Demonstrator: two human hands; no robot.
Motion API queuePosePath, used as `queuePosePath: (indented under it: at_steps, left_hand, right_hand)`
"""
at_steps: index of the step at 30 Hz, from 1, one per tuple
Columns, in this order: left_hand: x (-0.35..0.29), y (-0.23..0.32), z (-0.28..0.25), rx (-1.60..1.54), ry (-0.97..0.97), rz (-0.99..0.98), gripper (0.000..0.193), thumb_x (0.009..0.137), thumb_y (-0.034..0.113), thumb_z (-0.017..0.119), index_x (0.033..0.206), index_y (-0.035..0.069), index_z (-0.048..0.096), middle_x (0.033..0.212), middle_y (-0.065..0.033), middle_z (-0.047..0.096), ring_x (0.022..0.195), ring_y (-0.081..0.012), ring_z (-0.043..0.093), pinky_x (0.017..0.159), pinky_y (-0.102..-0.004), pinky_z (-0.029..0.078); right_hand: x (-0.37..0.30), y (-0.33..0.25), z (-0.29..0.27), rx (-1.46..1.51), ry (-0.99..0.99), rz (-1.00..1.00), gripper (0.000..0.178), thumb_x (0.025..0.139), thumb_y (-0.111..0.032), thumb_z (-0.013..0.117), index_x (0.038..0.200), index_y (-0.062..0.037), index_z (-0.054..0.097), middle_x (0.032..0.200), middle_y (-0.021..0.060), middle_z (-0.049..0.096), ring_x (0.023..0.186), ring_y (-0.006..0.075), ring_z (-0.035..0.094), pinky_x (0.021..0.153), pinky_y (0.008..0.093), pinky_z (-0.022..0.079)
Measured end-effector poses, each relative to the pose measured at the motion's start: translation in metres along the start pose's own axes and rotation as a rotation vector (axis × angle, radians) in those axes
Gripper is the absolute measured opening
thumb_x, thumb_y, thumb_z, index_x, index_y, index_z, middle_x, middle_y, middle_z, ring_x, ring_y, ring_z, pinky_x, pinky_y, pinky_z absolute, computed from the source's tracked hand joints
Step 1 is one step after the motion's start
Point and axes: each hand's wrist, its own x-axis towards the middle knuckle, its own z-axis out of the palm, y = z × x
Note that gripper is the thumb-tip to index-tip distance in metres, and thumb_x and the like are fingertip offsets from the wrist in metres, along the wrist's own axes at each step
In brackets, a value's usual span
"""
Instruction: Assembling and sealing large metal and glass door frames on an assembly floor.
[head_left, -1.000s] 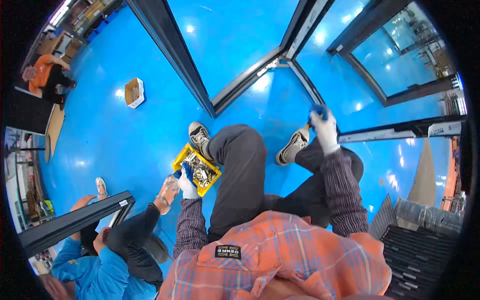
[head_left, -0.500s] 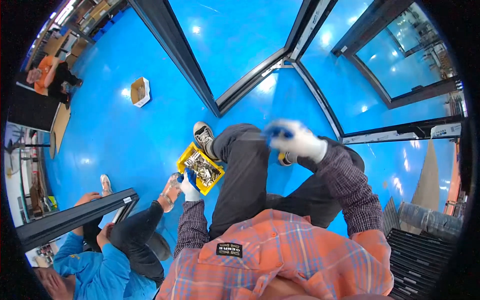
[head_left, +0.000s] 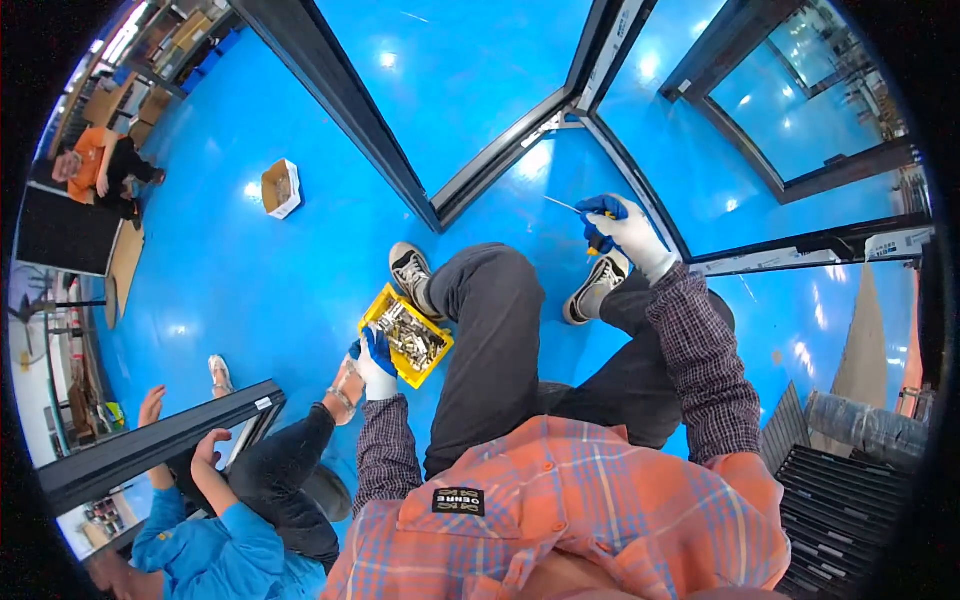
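Observation:
My right hand [head_left: 622, 233], in a white glove with blue fingers, is closed round a screwdriver [head_left: 595, 240]. Its thin metal shaft points left, and the black and yellow handle shows below the fingers. My left hand [head_left: 377, 367], gloved alike, grips the near left side of a yellow parts bin [head_left: 447, 346] on the floor by my left foot. Many small metal fittings [head_left: 411, 335] fill that bin. Ahead of me stand dark metal frames [head_left: 500, 157] that meet in a corner, above and left of my right hand.
At lower left a seated person in blue [head_left: 225, 545] is beside a dark frame bar [head_left: 160, 430]. Another person in orange [head_left: 92, 160] sits far left. A small open carton [head_left: 281, 188] lies on the blue floor. Dark stacked profiles [head_left: 830, 510] are at lower right.
My right hand has moved right and slightly up with the screwdriver, from blurred to sharp. My left hand stays at the yellow bin. The person in blue has lifted both hands off the frame bar.

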Motion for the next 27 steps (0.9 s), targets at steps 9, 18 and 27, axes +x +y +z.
queuePosePath:
  at_steps: [9, 18, 27]
  left_hand:
    - [0.047, 0.096, 0.132, -0.183, -0.398, -0.138, 0.043, 0.092, 0.023, 0.058, 0.132, 0.014, 0.046, 0.110, -0.0049, 0.062, 0.084, -0.0127, 0.059, 0.066, -0.0218, 0.046]
    - [-0.011, -0.018, 0.323, -0.387, -0.955, -0.982, 0.025, 0.093, 0.017, 0.054, 0.115, 0.005, 0.058, 0.105, -0.0083, 0.065, 0.094, -0.0198, 0.063, 0.075, -0.0266, 0.052]
    - [0.009, -0.003, 0.344, -0.404, -0.846, -0.875, 0.032, 0.092, 0.014, 0.054, 0.123, 0.006, 0.053, 0.115, -0.0108, 0.060, 0.098, -0.0196, 0.061, 0.081, -0.0288, 0.051]
  right_hand:
    - [0.008, -0.059, 0.001, 0.101, -0.004, -0.214, 0.030, 0.083, -0.007, 0.060, 0.113, -0.0008, 0.058, 0.101, 0.0081, 0.062, 0.081, 0.0154, 0.062, 0.073, 0.0235, 0.050]
    - [0.063, 0.012, -0.002, 0.485, 0.050, -0.208, 0.024, 0.086, -0.003, 0.055, 0.109, 0.0026, 0.057, 0.099, 0.0118, 0.061, 0.083, 0.0179, 0.060, 0.076, 0.0282, 0.052]
    - [0.049, -0.038, -0.024, 0.309, 0.099, -0.048, 0.017, 0.089, -0.010, 0.056, 0.102, 0.0006, 0.058, 0.093, 0.0075, 0.061, 0.074, 0.0133, 0.056, 0.068, 0.0243, 0.049]
